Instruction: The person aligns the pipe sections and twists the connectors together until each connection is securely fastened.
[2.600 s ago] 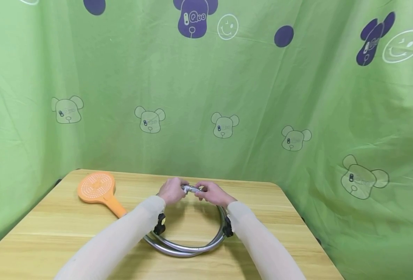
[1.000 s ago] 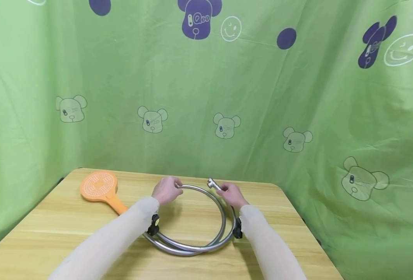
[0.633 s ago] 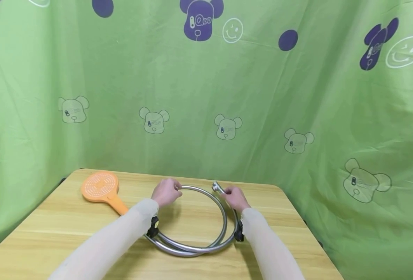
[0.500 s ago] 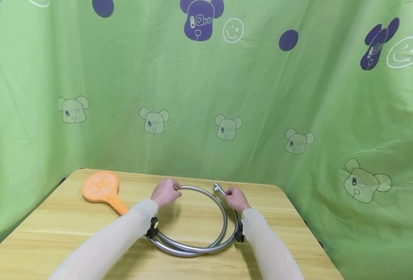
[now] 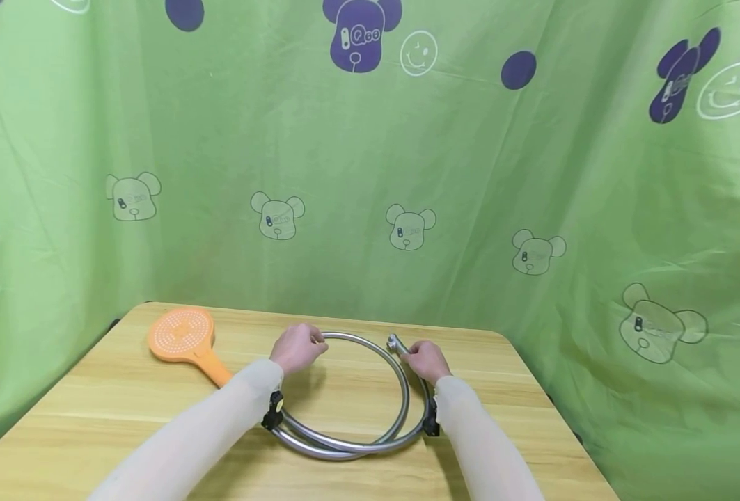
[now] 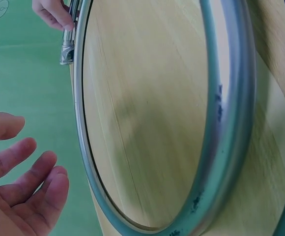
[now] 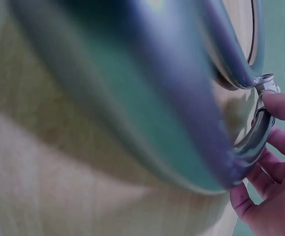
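Observation:
A coiled silver metal shower hose (image 5: 357, 447) lies on the table in loops. My right hand (image 5: 428, 362) pinches it just behind its chrome end fitting (image 5: 396, 344); the right wrist view shows thumb and fingers around the hose end. My left hand (image 5: 296, 348) is by the far left part of the loop. In the left wrist view, that left hand (image 6: 24, 182) has loosely bent fingers with nothing between them, apart from the hose. An orange shower head (image 5: 182, 334) lies face up at the left, the lower end of its handle hidden by my left forearm.
The light wooden table (image 5: 489, 431) has rounded far corners. A green patterned curtain (image 5: 344, 278) hangs right behind it and along both sides. Small black devices sit at both wrists, close to the hose.
Both hands were together at the chrome fitting. My left hand has come off it and shifted left; my right hand has carried the fitting right and lowered it towards the table.

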Tool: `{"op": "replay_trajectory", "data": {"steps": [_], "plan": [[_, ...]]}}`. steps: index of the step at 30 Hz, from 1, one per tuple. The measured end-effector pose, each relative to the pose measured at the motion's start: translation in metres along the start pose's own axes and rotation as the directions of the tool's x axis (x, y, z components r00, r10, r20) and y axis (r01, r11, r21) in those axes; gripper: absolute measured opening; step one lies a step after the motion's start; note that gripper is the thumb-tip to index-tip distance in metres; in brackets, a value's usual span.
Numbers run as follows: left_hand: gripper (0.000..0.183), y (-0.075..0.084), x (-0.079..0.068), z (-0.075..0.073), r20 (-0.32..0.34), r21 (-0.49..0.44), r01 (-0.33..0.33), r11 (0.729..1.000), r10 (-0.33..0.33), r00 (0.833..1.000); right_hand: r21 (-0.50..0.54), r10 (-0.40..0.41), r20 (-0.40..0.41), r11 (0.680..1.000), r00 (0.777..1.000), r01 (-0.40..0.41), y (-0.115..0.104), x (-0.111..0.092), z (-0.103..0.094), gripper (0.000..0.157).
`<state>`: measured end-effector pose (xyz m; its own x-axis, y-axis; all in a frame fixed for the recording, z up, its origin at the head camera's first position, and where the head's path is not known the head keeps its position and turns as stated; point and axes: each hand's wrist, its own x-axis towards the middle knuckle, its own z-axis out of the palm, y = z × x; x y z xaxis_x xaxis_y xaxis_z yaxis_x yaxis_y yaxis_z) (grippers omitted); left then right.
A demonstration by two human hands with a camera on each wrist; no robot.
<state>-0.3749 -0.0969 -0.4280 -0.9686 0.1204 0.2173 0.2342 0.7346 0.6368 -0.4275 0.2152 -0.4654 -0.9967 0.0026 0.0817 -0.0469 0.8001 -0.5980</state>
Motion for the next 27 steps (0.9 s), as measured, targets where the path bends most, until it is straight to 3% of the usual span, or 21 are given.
{"op": "replay_trajectory", "data": {"steps": [12,18,27], "plan": [[0.019,0.005,-0.001,-0.001,0.020,0.025,-0.005,1.000,0.005,1.000,-0.075,0.015,0.017,0.997,1.000,-0.014,-0.003,-0.002,-0.003,0.019],[0.028,0.002,-0.001,-0.002,0.028,0.032,-0.016,0.999,0.015,0.999,-0.118,0.003,0.026,0.993,1.000,0.000,-0.005,-0.005,-0.008,0.027],[0.039,0.001,-0.010,-0.007,0.033,0.062,-0.035,0.997,0.033,0.999,-0.258,-0.151,0.043,0.953,0.988,0.156,-0.017,-0.012,-0.019,0.042]]}}
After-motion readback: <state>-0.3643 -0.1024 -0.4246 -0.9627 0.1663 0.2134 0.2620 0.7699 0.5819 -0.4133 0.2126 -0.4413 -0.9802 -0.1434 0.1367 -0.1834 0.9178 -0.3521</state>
